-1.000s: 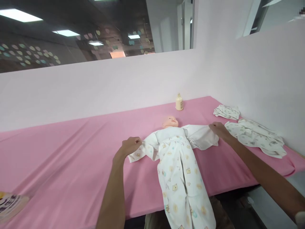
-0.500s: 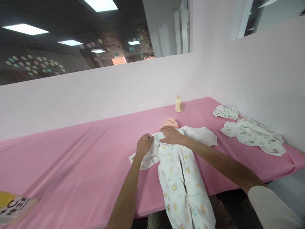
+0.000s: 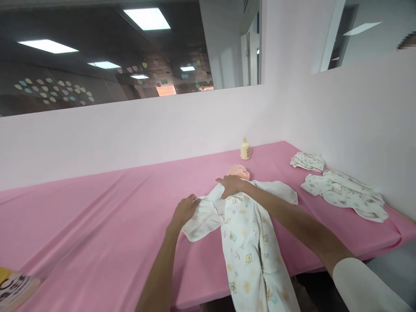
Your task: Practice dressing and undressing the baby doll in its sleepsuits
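A baby doll [image 3: 239, 171] lies on its back on the pink table [image 3: 97, 216], dressed in a white printed sleepsuit [image 3: 250, 242] whose legs hang over the front edge. My left hand [image 3: 185, 210] is closed on the suit's sleeve at the doll's near-left shoulder. My right hand [image 3: 231, 186] reaches across and rests on the suit's collar just below the doll's chin, fingers bent and pressing on the cloth.
A small cream bottle [image 3: 245, 149] stands at the back by the white wall. Folded white baby clothes [image 3: 307, 161] and a spread garment [image 3: 346, 195] lie at the right. A yellow-and-white printed object [image 3: 14, 288] sits at the lower left edge.
Both hands have come in from the outstretched sleeves to the doll's chest and shoulder. In the last half second the left hand has slid slightly left along the sleeve.
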The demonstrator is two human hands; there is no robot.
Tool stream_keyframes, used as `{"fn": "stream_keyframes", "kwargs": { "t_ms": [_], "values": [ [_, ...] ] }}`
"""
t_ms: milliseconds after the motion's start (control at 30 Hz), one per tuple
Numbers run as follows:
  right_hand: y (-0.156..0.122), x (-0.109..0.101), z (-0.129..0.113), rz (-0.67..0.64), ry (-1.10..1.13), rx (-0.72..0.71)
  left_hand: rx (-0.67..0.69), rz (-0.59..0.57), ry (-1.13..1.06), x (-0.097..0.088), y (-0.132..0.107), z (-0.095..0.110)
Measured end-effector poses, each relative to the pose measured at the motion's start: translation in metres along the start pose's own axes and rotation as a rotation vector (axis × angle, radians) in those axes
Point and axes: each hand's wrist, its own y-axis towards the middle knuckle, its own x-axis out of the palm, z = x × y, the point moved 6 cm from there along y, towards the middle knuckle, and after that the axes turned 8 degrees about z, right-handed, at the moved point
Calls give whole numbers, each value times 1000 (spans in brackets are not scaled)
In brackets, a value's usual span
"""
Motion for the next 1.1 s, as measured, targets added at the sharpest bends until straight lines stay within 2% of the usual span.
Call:
{"fn": "stream_keyframes", "kwargs": {
  "t_ms": [133, 300, 367, 533, 633, 800, 1100],
  "values": [
    [-9, -10, 9, 42, 30, 33, -27, -77, 29, 10, -5, -12],
    [-1, 1, -4, 26, -100, 48, -103, -42, -209, 13, -9, -7],
    [7, 10, -16, 45, -197, -3, -136, -9, -273, 12, -9, -7],
    [26, 36, -56, 132, -351, -281, -197, 46, -455, 11, -5, -13],
    [32, 43, -68, 181, -367, -327, -244, 48, -630, 12, -4, -19],
    [25, 36, -69, 238, -377, -344, -275, -4, -804, 13, -5, -27],
    [11, 1, -64, 256, -409, -199, -304, -156, -759, 23, -6, -39]
  ]
}}
